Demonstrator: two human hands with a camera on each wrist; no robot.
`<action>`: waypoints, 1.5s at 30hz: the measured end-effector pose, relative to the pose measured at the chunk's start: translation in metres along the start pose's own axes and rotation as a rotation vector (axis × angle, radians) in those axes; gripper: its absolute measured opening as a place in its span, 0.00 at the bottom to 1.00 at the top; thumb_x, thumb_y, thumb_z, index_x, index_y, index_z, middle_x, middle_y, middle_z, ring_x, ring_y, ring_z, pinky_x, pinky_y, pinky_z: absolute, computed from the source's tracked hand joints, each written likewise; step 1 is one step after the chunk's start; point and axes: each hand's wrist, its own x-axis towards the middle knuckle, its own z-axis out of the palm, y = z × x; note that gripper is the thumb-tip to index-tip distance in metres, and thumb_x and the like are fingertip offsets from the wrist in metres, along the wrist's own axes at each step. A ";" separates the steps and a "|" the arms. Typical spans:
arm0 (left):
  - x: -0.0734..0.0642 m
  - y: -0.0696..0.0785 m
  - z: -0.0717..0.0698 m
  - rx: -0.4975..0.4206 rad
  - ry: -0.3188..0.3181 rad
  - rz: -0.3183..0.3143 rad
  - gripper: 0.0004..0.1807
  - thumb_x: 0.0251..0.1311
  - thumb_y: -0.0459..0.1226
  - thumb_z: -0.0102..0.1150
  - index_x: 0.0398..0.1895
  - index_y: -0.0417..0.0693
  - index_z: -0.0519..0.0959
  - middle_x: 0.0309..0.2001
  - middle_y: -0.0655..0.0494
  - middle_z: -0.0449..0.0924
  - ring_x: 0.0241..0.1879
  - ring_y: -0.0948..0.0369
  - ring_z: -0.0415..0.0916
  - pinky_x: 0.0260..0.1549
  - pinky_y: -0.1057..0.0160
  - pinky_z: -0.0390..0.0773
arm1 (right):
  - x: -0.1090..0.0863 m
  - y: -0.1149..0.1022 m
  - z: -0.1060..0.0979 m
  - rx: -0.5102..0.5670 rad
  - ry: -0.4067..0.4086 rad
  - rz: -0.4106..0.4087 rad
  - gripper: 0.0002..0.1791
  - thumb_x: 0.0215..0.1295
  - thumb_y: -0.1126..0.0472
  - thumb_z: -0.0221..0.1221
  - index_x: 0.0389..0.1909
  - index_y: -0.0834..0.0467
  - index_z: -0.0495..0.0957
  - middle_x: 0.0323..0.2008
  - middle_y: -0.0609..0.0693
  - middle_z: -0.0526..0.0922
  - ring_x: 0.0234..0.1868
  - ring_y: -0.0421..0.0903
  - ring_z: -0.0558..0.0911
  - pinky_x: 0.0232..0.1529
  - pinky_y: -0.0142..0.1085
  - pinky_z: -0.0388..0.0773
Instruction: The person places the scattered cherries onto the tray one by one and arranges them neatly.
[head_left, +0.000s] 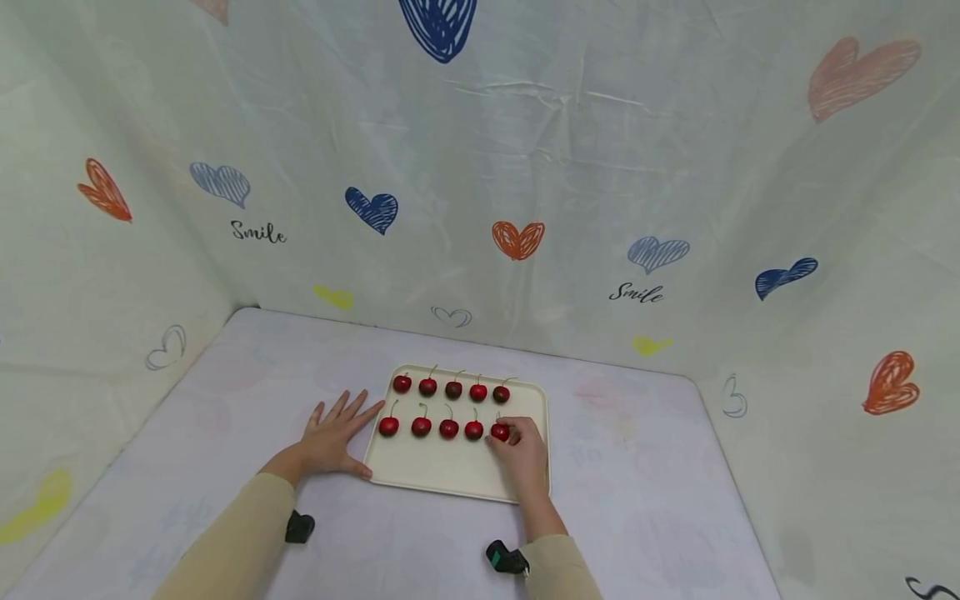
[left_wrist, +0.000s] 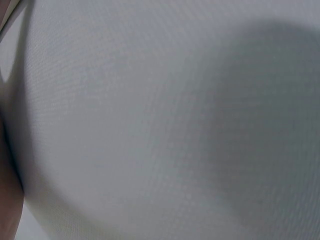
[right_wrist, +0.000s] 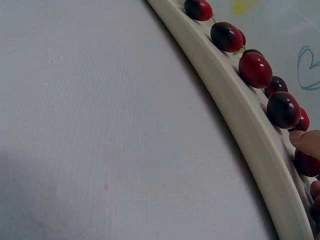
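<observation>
A cream rectangular tray [head_left: 438, 468] bears two rows of red cherries with stems, several in each row. My right hand [head_left: 531, 460] reaches over the tray's right side and pinches the cherry [head_left: 499, 432] at the right end of the near row. The right wrist view shows a fingertip [right_wrist: 306, 142] against that cherry [right_wrist: 307, 163], beside the rest of the row. My left hand [head_left: 330, 442] lies with fingers spread at the tray's left edge, its fingertips and thumb touching the rim. In the left wrist view only a sliver of skin shows at the left side.
The tray stands on a pale, faintly patterned tabletop [head_left: 637, 483]. Behind and at both sides hangs a white cloth [head_left: 570, 183] printed with hearts and the word "Smile". Dark wrist devices, such as the one on the right wrist [head_left: 504, 557], sit at both sleeve cuffs.
</observation>
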 end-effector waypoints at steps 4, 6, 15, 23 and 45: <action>0.000 -0.002 0.001 0.005 0.012 0.009 0.66 0.28 0.65 0.74 0.75 0.54 0.56 0.75 0.37 0.44 0.72 0.35 0.33 0.61 0.28 0.30 | 0.001 0.001 0.001 -0.028 0.000 -0.021 0.15 0.48 0.62 0.75 0.39 0.53 0.85 0.32 0.42 0.74 0.27 0.40 0.70 0.26 0.32 0.68; 0.000 -0.001 0.000 0.009 0.005 0.008 0.66 0.29 0.66 0.74 0.75 0.54 0.55 0.76 0.37 0.43 0.73 0.35 0.33 0.62 0.28 0.30 | 0.001 0.001 0.001 -0.031 -0.001 -0.030 0.15 0.48 0.62 0.75 0.39 0.53 0.85 0.32 0.43 0.74 0.27 0.40 0.70 0.26 0.32 0.68; -0.003 0.003 -0.007 -0.016 -0.020 0.012 0.66 0.31 0.68 0.71 0.76 0.55 0.54 0.76 0.37 0.43 0.73 0.35 0.32 0.62 0.29 0.28 | 0.001 0.005 0.001 -0.010 -0.018 -0.065 0.17 0.48 0.68 0.71 0.40 0.52 0.85 0.35 0.42 0.75 0.32 0.39 0.72 0.31 0.31 0.71; -0.003 0.009 -0.011 0.004 -0.031 -0.006 0.64 0.32 0.65 0.74 0.75 0.52 0.56 0.75 0.37 0.44 0.73 0.35 0.34 0.62 0.28 0.31 | -0.001 0.002 -0.003 0.034 -0.035 -0.044 0.16 0.49 0.69 0.69 0.40 0.52 0.86 0.34 0.42 0.75 0.33 0.41 0.73 0.33 0.31 0.71; -0.004 0.011 -0.012 -0.006 -0.038 -0.012 0.64 0.32 0.65 0.74 0.75 0.51 0.56 0.75 0.36 0.44 0.72 0.34 0.34 0.62 0.28 0.31 | -0.002 0.004 -0.002 -0.003 -0.064 -0.044 0.15 0.50 0.64 0.72 0.40 0.50 0.85 0.31 0.42 0.72 0.33 0.40 0.71 0.33 0.33 0.70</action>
